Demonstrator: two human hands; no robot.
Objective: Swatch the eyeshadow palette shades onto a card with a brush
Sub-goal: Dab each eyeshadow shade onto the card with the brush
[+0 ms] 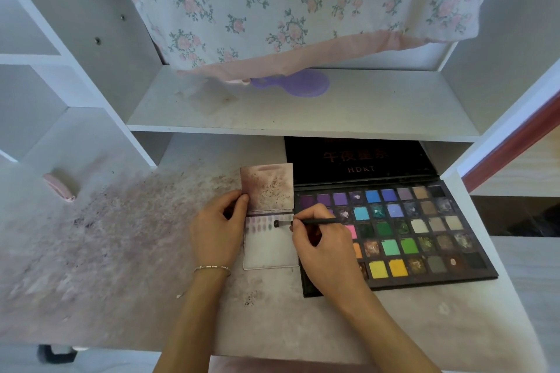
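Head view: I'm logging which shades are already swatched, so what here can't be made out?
- Palette: its left pans sit behind the right hand.
- Swatches on the card: too small and faint to match to pans.
- Brush: the fingers cover part of its handle, and the colour on its tip is unclear.
- Lid: its top is hidden under the shelf.
- Purple item on the shelf: blurred, partly under floral cloth.

Both forearms are bare, no sleeves showing anywhere up to the bottom edge of the shot. Only thing worn is a thin bracelet (212, 268) on the left wrist, made of little pale tube beads strung end to end, with a short loose tail hanging off at about 8 o'clock. No rings or watch visible on either hand.
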